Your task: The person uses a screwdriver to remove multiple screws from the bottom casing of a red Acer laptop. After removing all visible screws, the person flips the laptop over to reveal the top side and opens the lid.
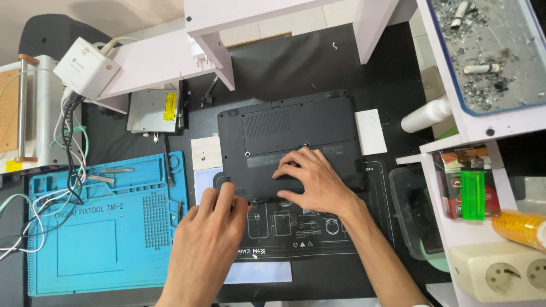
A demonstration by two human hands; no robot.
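A black laptop (284,128) lies upside down on a black work mat (318,239), its underside panel facing up. My right hand (315,182) rests flat on the laptop's near edge, fingers spread over the battery bay area. My left hand (213,227) presses its fingertips against the laptop's near left corner. Neither hand holds a tool.
A blue silicone repair mat (96,239) with tweezers (114,170) lies at the left, with tangled cables (51,193) over it. A silver optical drive (151,111) sits behind it. White shelf units (483,125) stand at the right with a green lighter (472,193), a white bottle (426,113) and a power strip (500,273).
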